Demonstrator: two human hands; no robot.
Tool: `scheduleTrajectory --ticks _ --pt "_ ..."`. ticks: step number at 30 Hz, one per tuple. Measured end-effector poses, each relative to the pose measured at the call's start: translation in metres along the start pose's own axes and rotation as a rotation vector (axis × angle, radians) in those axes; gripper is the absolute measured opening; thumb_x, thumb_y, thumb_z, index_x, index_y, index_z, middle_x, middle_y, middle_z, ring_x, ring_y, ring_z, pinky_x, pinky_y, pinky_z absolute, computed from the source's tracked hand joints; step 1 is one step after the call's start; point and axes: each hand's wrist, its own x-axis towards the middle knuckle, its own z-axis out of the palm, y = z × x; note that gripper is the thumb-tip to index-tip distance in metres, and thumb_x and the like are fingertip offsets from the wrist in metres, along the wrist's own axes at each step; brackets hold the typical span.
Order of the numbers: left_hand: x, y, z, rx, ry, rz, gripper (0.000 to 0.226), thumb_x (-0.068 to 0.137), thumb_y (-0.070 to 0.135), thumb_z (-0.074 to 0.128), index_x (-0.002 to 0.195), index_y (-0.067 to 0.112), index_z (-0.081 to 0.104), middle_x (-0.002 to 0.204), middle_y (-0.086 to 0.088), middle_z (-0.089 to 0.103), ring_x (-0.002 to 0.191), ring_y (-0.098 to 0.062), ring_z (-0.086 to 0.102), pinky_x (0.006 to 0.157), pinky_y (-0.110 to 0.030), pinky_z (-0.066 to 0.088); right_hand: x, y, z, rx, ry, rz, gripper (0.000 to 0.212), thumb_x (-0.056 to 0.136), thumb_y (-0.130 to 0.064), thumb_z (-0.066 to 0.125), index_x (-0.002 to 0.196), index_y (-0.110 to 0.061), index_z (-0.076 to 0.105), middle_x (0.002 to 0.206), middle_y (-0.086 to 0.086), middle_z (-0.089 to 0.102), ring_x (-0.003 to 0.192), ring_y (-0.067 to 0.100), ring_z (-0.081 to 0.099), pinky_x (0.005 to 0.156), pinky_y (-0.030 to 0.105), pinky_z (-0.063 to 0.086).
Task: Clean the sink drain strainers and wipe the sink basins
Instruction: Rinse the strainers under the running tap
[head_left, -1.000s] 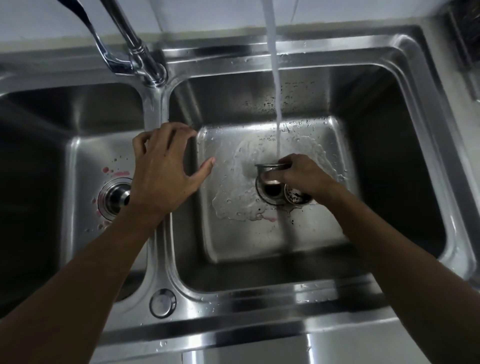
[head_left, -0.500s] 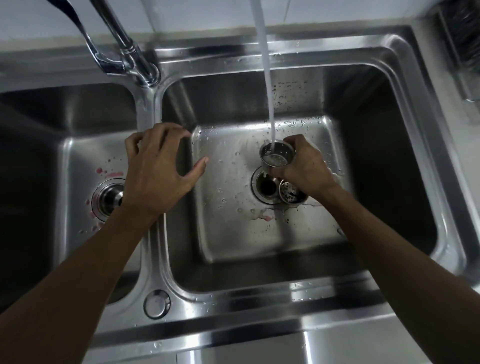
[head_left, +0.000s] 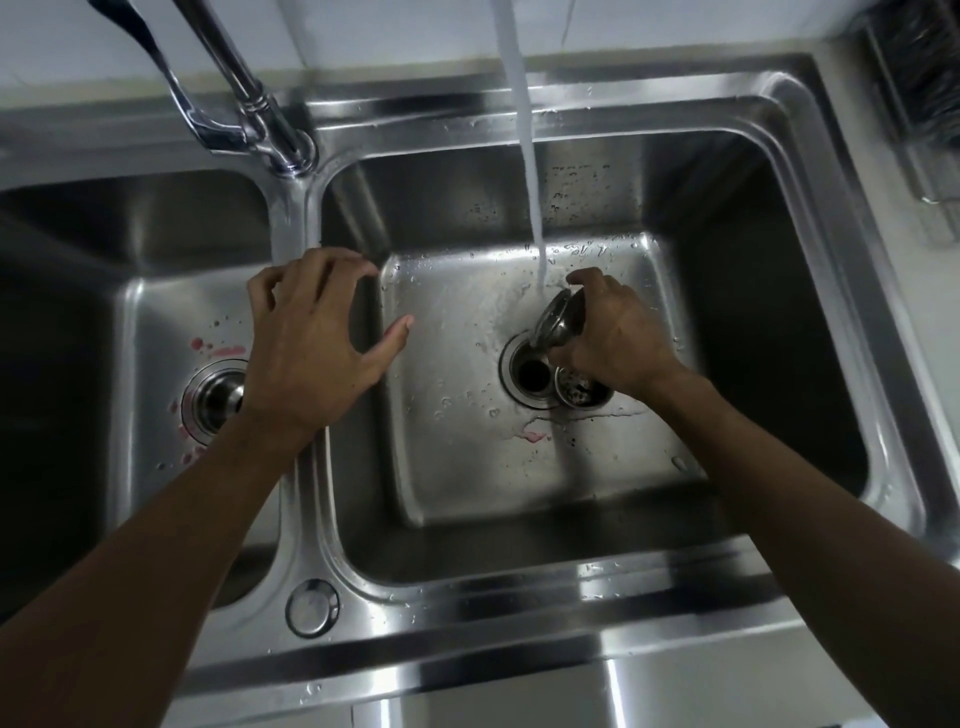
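My right hand (head_left: 615, 340) grips a metal strainer basket (head_left: 558, 319), tilted on its side under the running water stream (head_left: 527, 171) in the right basin (head_left: 467, 457). Just below it the open drain hole (head_left: 532, 374) shows dark, and a second perforated strainer part (head_left: 576, 392) with dark bits lies at the drain's right edge. My left hand (head_left: 306, 343) rests with loosely curled fingers on the divider between the basins and holds nothing. The left basin (head_left: 156, 312) has its own strainer (head_left: 215, 400) seated in the drain, with pink stains around it.
The chrome faucet (head_left: 249, 114) rises at the back of the divider. A round overflow cap (head_left: 311, 608) sits on the front rim. A pink smear (head_left: 532, 436) lies below the right drain. A dark rack (head_left: 919, 104) stands at the far right on the counter.
My right hand lifted the strainer basket out of the drain, held it upright under the stream, and has now tipped it onto its side. The left hand stayed on the divider.
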Motion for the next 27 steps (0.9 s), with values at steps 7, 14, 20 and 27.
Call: scheduleTrajectory --ticks 7,14,20,27 --pt "-0.001 -0.001 0.001 -0.006 0.023 0.007 0.050 0.091 0.059 0.065 0.125 0.023 0.057 0.130 0.001 0.057 0.121 -0.021 0.056 0.101 -0.029 0.022 0.007 0.002 -0.005 -0.207 -0.023 -0.106 0.089 0.077 -0.046 0.083 0.147 -0.011 0.042 0.133 0.017 0.056 0.121 0.036 0.051 0.104 0.043 0.043" --pt "-0.001 0.000 0.001 -0.011 0.020 0.001 0.049 0.092 0.059 0.066 0.124 0.023 0.058 0.130 0.004 0.056 0.121 -0.019 0.056 0.101 -0.029 0.022 0.029 0.023 -0.008 -0.143 0.025 0.007 0.082 0.073 -0.030 0.084 0.143 -0.009 0.047 0.133 0.022 0.050 0.119 0.040 0.052 0.102 0.047 0.047" --pt "-0.001 0.000 -0.001 0.000 -0.008 -0.002 0.050 0.091 0.059 0.066 0.125 0.022 0.059 0.131 0.002 0.057 0.122 -0.021 0.057 0.101 -0.028 0.022 0.058 0.033 0.019 0.297 -0.075 0.221 0.088 0.066 -0.030 0.095 0.136 -0.009 0.045 0.114 -0.002 0.056 0.103 0.016 0.056 0.082 0.024 0.043" --pt "0.000 0.002 -0.002 0.015 -0.020 0.008 0.051 0.093 0.058 0.065 0.125 0.019 0.060 0.132 -0.002 0.058 0.123 -0.024 0.057 0.104 -0.041 0.032 0.053 0.038 0.024 0.272 -0.125 0.141 0.113 0.063 -0.037 0.097 0.147 -0.014 0.027 0.138 0.014 0.054 0.123 0.029 0.058 0.104 0.040 0.050"
